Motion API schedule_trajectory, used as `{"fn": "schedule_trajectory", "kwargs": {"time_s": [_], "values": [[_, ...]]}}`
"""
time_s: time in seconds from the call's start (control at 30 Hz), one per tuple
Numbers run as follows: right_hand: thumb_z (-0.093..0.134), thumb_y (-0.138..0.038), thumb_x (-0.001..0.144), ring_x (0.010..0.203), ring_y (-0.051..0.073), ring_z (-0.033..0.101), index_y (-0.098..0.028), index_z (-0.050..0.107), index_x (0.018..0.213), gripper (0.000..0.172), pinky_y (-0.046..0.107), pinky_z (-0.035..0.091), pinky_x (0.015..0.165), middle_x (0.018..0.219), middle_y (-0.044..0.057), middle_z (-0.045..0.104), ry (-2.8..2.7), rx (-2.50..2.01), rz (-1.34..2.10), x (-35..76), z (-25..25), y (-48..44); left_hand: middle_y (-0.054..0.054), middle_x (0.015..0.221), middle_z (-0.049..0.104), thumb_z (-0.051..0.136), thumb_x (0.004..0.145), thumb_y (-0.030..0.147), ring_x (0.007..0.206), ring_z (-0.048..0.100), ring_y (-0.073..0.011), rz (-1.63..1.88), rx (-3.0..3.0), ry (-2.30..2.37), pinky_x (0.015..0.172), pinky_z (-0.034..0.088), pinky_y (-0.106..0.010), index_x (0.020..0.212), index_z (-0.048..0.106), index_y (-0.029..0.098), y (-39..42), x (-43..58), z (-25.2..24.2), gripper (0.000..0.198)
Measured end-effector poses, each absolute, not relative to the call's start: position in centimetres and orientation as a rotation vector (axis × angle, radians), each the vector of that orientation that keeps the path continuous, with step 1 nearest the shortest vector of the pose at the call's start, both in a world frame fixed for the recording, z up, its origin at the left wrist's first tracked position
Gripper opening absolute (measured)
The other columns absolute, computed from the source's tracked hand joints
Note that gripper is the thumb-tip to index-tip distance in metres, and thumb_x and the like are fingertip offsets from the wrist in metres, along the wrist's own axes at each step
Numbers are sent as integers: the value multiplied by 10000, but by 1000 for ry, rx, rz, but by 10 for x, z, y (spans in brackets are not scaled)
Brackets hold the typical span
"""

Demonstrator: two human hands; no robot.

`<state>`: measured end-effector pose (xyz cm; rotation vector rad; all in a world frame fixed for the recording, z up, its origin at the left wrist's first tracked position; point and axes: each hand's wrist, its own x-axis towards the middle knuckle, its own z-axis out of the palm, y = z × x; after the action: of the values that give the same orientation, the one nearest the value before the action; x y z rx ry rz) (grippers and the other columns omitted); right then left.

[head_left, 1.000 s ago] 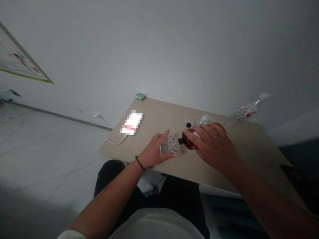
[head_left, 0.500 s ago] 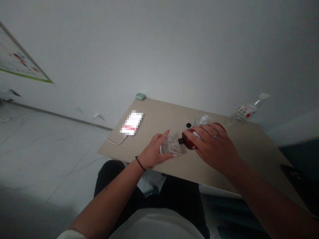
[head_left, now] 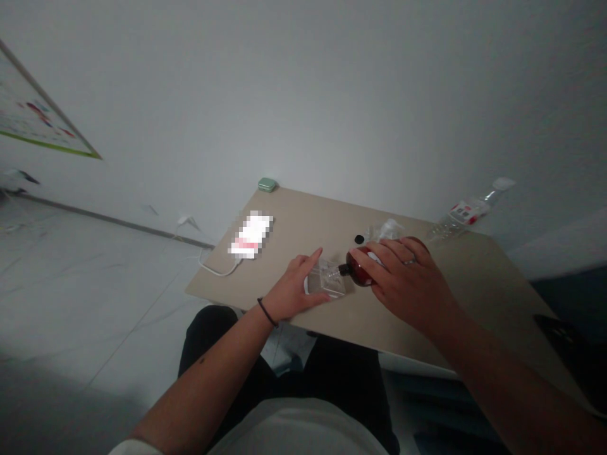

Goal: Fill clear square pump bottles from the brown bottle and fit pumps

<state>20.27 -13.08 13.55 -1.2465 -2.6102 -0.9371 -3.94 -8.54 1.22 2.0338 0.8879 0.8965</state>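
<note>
A clear plastic container [head_left: 332, 278] rests on the tan table [head_left: 303, 215] near its front edge. My left hand [head_left: 294, 287] holds its left side, with thumb and fingers around it. My right hand [head_left: 403, 275] grips a dark red-brown bottle [head_left: 363, 266], tipped on its side. The bottle's black neck points left, over the container's right side. Whether liquid is flowing out cannot be made out. Behind the bottle lies a small black cap [head_left: 359, 239], beside crumpled clear plastic [head_left: 389, 229].
A clear bottle with a label [head_left: 467, 212] stands at the back right. At the left lies a lit phone [head_left: 252, 235] on a white cable [head_left: 220, 273]. A green case [head_left: 267, 184] sits at the back left corner. A dark flat object [head_left: 564, 341] is at the right edge.
</note>
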Motion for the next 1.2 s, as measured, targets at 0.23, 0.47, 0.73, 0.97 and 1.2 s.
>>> {"fn": "schedule_trajectory", "kwargs": {"time_s": [0.23,0.47,0.73,0.97,1.2], "values": [[667,-191,832,1167,327,602,-193,564,1387,564,490,410,1029,1285,147,689,-2571,-1367,-763,207,122,-133,-128,1335,503,846,798,397,1277,511,-313,878,2020,905,1175,393,-554,1629,238,272,-86,-39,15,1037],[746,-345,803,1184,355,642,-203,484,1440,703,524,532,971,1347,177,651,-2139,-1491,-221,214,101,-128,-119,1323,506,846,794,418,1262,518,-315,888,2010,896,1154,410,-568,1628,235,305,-86,-39,12,1040],[743,-397,797,1153,300,660,-270,425,1442,730,504,559,942,1382,140,617,-1712,-1352,341,209,107,-70,-125,1350,505,835,800,391,1274,517,-323,873,1978,900,1141,425,-570,1622,250,308,-87,-41,14,1012],[839,-311,639,1045,283,689,-230,428,1320,800,503,527,975,1226,129,677,-1652,-1584,535,171,93,-11,-154,1383,526,827,786,390,1297,519,-334,937,1991,898,1150,410,-566,1517,374,214,-88,-43,14,879],[860,-272,645,1138,287,659,-205,494,1243,705,487,508,1001,1261,151,658,-1658,-1674,514,149,79,0,-150,1356,575,828,750,322,1251,578,-329,918,1897,944,1094,458,-547,1398,413,203,-91,-41,17,779]]}}
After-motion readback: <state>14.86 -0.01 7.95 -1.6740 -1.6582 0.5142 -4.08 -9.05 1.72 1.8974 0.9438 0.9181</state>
